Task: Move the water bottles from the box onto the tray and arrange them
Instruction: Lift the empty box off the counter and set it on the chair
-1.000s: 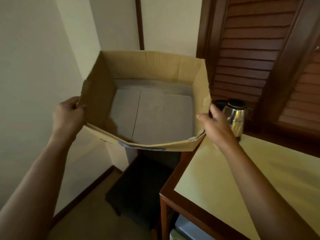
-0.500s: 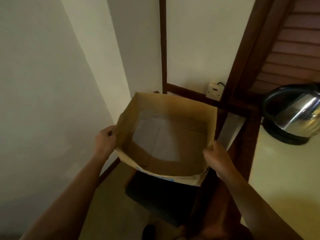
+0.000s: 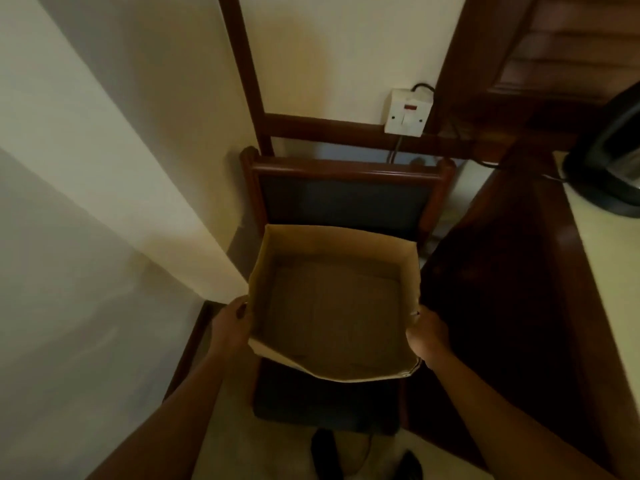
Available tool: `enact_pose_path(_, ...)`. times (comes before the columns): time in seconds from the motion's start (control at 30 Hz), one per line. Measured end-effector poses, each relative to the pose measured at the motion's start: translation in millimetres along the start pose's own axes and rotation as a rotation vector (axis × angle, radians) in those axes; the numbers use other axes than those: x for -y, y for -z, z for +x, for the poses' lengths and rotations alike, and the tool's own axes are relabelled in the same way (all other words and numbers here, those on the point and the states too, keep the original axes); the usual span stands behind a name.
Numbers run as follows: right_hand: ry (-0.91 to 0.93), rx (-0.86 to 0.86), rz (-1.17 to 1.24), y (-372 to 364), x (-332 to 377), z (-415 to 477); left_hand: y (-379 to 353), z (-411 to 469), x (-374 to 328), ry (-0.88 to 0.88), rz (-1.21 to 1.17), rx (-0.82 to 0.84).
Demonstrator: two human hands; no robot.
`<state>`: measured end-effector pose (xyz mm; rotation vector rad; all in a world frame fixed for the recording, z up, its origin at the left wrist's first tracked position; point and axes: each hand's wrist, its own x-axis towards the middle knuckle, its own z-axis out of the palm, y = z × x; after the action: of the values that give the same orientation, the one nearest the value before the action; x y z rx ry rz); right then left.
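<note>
An open brown cardboard box [image 3: 332, 244] with nothing visible inside is held low over the dark seat of a wooden chair [image 3: 346, 199]. My left hand [image 3: 231, 323] grips the box's left wall near its front corner. My right hand [image 3: 426, 332] grips the right wall at the torn front corner. No water bottles and no tray are in view.
A dark wooden table edge [image 3: 512, 289] with a pale top runs along the right, a black-based kettle [image 3: 609, 168] standing on it. A white wall socket [image 3: 408, 112] with a cable sits behind the chair. A pale wall closes the left. Dark shoes [image 3: 363, 459] show at the bottom.
The box has gone down and away from the table, from chest height to just above the chair seat, with both hands still on its sides. My view has tilted downward.
</note>
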<state>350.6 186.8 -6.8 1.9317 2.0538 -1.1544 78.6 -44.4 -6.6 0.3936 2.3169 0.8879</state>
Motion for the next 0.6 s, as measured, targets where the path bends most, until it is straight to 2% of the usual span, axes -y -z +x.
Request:
enact_pose_path(0.13,-0.084,0.014,0.012,-33,-25,16,-18,42,41,0.128,0.079,0.194)
enact_pose_path(0.27,-0.131,0.032,0.022,-47,-45,13,-21,27,47,0.122,0.094,0.23)
enact_pose_path(0.37,-0.112,0.033,0.094,-32,-43,2,-21,14,28,0.116,0.101,0.155)
enact_pose_path(0.47,-0.112,0.02,0.234,-3,-31,-17,-22,-3,-13,-0.008,0.159,0.041)
enact_pose_path(0.6,0.015,-0.016,0.399,50,-14,-60,-37,-44,-85,-0.229,0.165,0.028)
